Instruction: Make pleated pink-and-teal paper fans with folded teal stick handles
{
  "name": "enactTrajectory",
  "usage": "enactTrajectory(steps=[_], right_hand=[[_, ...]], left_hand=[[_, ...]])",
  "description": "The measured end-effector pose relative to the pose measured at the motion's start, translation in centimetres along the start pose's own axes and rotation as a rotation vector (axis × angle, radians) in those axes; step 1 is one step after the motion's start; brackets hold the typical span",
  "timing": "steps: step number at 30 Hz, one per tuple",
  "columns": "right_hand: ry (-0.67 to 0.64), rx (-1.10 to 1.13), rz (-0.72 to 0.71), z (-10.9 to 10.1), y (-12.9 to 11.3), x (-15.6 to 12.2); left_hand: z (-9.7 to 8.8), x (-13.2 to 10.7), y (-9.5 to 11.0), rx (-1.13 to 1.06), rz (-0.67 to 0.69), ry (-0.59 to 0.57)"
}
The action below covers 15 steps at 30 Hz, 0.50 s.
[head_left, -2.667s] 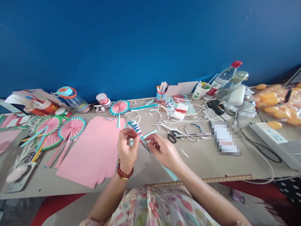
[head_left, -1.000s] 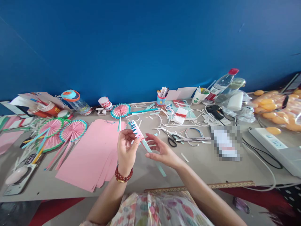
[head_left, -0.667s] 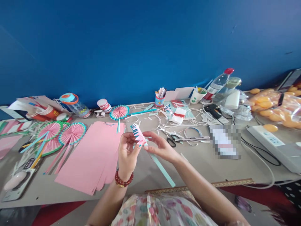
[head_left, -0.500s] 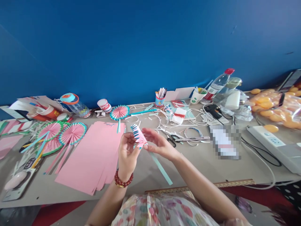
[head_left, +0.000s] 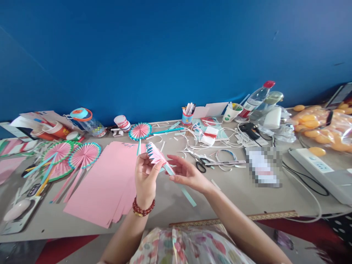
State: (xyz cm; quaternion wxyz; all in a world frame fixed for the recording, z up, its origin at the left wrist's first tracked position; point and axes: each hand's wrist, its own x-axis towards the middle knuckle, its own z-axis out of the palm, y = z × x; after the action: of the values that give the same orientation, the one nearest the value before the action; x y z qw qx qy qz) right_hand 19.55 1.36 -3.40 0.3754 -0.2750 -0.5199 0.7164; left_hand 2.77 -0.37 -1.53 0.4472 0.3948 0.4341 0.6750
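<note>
My left hand, with a red bead bracelet at the wrist, pinches a pleated pink paper fan between thumb and fingers. The fan's blue-edged folds spread at its upper left end, while its lower right end is gathered narrow. At that narrow end, my right hand has its thumb below and fingers above, closed lightly about it. A pale green paper strip shows below the hands; whether it joins the fan I cannot tell.
Pink paper sheets lie left of my hands, beside finished round fans. Scissors, a utility knife and white cables lie to the right. Farther right are a phone, a power strip and a bottle.
The fan has tipped and shifted left and down, and its narrow end now points toward my right hand. Less of the pale green strip shows.
</note>
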Motion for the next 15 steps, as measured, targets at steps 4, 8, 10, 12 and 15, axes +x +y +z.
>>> enactTrajectory(steps=[4,8,10,12,15], right_hand=[[0.068,-0.092,-0.036,0.3,0.5,-0.3],[0.115,-0.317,-0.092,0.2,0.7,-0.2],[0.143,-0.491,-0.151,0.1,0.3,-0.3],[0.181,-0.693,-0.22,0.1,-0.3,-0.4],[0.225,-0.925,-0.337,0.2,-1.5,-0.7]], left_hand=[[0.0,0.0,-0.1,0.008,-0.004,0.029],[0.0,0.1,0.0,-0.007,-0.012,0.03],[-0.1,0.1,0.0,-0.038,-0.03,0.007],[-0.2,0.1,0.0,-0.07,-0.058,-0.018],[-0.7,0.0,-0.4,-0.096,-0.092,-0.042]])
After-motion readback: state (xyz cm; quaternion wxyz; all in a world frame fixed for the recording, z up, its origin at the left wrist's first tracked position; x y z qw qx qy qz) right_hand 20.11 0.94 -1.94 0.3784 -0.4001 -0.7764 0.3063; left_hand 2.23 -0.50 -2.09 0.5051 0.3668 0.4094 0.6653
